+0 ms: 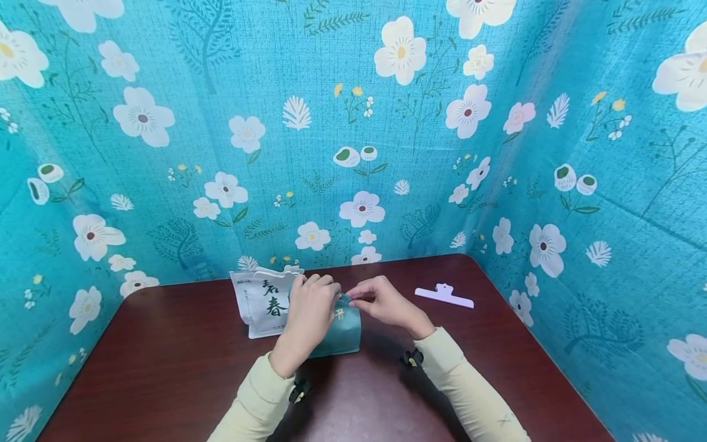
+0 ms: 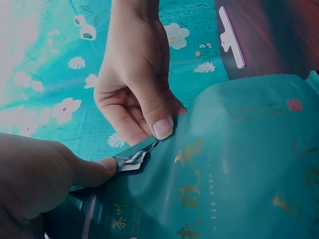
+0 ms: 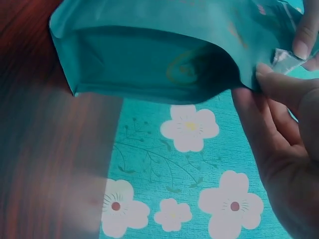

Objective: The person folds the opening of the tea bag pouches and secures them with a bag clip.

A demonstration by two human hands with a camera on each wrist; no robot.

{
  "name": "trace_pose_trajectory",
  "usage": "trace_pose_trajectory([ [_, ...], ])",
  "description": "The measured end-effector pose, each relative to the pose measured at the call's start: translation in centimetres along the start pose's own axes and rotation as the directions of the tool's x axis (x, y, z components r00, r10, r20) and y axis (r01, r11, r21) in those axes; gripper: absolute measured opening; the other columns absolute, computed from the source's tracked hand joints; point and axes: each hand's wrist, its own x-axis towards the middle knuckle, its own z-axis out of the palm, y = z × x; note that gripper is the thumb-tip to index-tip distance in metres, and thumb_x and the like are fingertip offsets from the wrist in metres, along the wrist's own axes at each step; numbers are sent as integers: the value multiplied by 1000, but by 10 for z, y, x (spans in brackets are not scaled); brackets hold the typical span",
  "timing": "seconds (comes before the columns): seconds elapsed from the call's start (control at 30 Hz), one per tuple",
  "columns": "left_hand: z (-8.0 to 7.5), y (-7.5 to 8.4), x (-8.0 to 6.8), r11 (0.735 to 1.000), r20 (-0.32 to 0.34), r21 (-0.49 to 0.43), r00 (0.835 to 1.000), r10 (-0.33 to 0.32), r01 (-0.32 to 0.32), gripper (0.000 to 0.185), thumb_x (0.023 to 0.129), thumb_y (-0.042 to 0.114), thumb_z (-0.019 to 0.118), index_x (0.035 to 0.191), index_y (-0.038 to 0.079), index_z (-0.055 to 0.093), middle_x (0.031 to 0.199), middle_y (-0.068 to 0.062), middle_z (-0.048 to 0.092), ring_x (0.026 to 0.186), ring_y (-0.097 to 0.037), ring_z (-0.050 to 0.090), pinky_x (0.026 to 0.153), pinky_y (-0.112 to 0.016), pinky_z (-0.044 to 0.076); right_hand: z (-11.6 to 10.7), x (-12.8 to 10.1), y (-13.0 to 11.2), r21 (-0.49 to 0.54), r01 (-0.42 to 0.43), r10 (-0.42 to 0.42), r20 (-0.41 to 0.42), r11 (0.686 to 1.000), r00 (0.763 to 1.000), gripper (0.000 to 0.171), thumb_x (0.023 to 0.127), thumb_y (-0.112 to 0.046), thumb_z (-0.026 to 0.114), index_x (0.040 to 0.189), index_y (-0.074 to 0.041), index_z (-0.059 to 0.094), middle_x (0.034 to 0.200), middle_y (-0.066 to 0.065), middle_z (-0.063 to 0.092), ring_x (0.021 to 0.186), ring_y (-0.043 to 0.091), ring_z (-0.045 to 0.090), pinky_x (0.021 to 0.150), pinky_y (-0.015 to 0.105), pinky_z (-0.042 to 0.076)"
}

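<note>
A teal tea bag (image 1: 345, 337) with gold characters stands on the table in front of me, partly covered by my left hand (image 1: 310, 313). Thumb and fingers of that hand pinch the bag's top edge. Close beside it, my right hand (image 1: 389, 306) pinches the same edge between thumb and fingers. Between the two thumbs, in the left wrist view, a crumpled bit of silvery lining (image 2: 132, 162) shows at the bag's edge. The bag's folded base panel (image 3: 134, 64) faces the right wrist camera. Fingers hide part of the top edge.
Behind my left hand stands a white bag (image 1: 256, 310) with dark green characters, a white clip (image 1: 270, 274) along its top. A pale lilac clip (image 1: 445, 296) lies on the dark red table (image 1: 166, 362) at the right. Flowered blue cloth (image 1: 309, 184) hangs behind and beside the table.
</note>
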Motion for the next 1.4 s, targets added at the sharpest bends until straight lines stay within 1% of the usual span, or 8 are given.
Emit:
trace_pose_trajectory([
  [0.13,1,0,0,1000,5,6,1000,0,0,7,87,12,81,82,17,79,78,2,70,73,-18,60,69,-35,37,3,1,0,-23,27,-28,-42,999,999,17,88,2,76,103,-5,80,94,5,78,84,14,74,78,27,60],
  [0.23,1,0,0,1000,9,0,1000,-7,7,6,87,12,80,83,16,80,79,2,71,73,-18,60,69,-35,37,4,1,0,-42,32,-34,-54,999,998,18,88,2,76,104,-5,80,95,4,78,86,10,74,78,25,59],
  [0.5,3,0,0,999,1,-33,1000,-19,19,5,88,12,80,85,16,80,80,1,71,74,-18,61,70,-35,38,-1,-5,-5,-60,-11,10,-12,998,1000,27,92,5,69,114,-7,78,107,4,77,91,12,72,81,26,58],
  [0.77,3,1,0,1000,-8,-10,1000,-8,8,5,85,11,82,84,15,80,79,1,71,73,-19,61,69,-35,37,4,-3,-5,-130,84,-92,-58,988,994,27,90,10,67,111,-2,78,101,8,77,87,14,73,77,26,59],
  [0.97,5,0,0,1000,-28,-16,999,-17,17,5,86,12,81,82,15,79,79,0,70,74,-20,61,70,-36,38,8,-5,-5,-63,25,-31,-94,998,995,26,92,5,70,115,-4,76,106,8,77,95,14,74,82,26,58],
  [1.13,4,-1,0,1000,-18,-16,1000,-19,19,4,86,11,81,88,15,81,82,0,72,76,-19,62,71,-36,38,16,-3,-3,38,74,-67,-157,997,985,22,93,-5,72,114,-6,76,104,6,76,92,14,74,78,29,60],
  [1.27,3,0,0,1000,-9,-18,1000,-24,24,5,86,12,81,90,14,81,82,0,72,76,-20,62,71,-36,38,21,2,-4,4,122,-118,-228,993,966,14,93,-9,73,106,-7,79,96,4,76,84,13,74,71,27,60],
  [1.4,2,1,0,1000,-9,-11,1000,-30,29,3,87,11,80,88,14,81,81,-1,72,75,-20,62,71,-36,38,20,6,-6,-29,128,-131,-241,991,962,11,92,-8,75,101,-7,81,89,3,76,76,13,73,66,26,60],
])
